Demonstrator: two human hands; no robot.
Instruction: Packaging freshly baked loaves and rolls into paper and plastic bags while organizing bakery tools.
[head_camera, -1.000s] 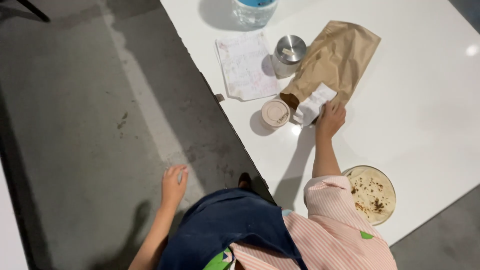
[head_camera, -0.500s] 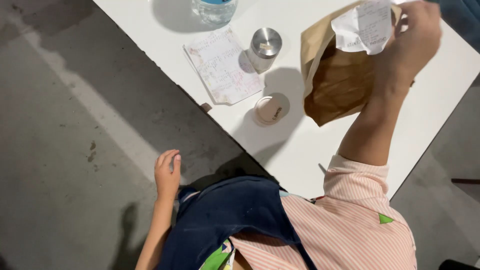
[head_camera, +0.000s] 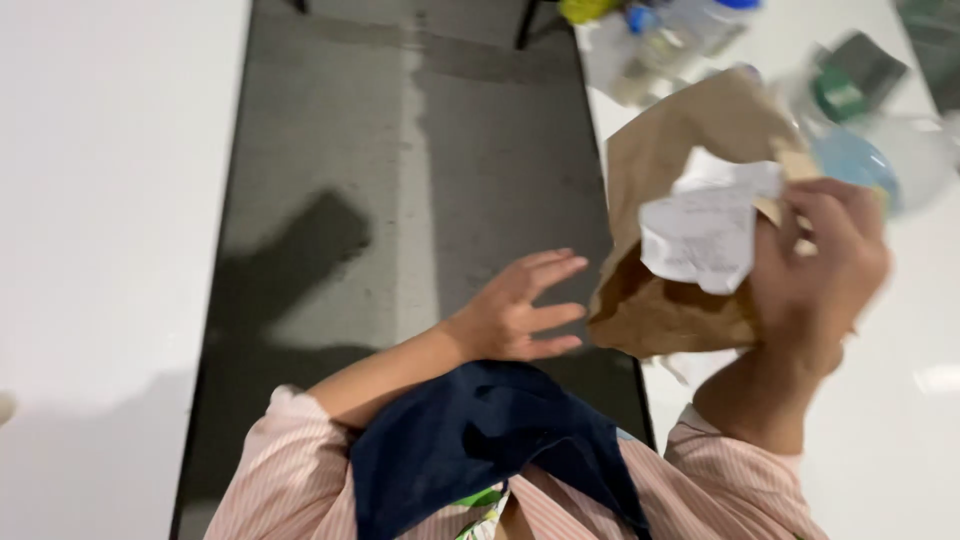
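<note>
We see a dark grey floor (head_camera: 400, 180) running up the middle, with a white counter (head_camera: 900, 430) on the right and another white surface (head_camera: 100, 250) on the left. Below, pink striped sleeves (head_camera: 730, 490) and a dark blue cloth (head_camera: 480, 440) fill the bottom edge. The brown paper bag (head_camera: 660, 190) is held up in the air, above the counter's near edge, tilted so that its open mouth faces down and left. The right hand (head_camera: 815, 270) has the bag, its fingers (head_camera: 830, 215) curled tight around the bag's side, and pressed under them against the bag is a crumpled white receipt (head_camera: 705, 230). The left hand (head_camera: 515, 310) hangs over the floor just left of the bag's mouth, its fingers spread wide and holding nothing; we cannot tell whether the tips touch the bag. Behind the bag, at the far end of the counter, lie blurred things: a clear bottle with a blue cap (head_camera: 700, 20), a yellow thing (head_camera: 585, 10), a blue round lid (head_camera: 850, 165) and a green-and-dark thing (head_camera: 845, 80), all too smeared for us to tell further.
</note>
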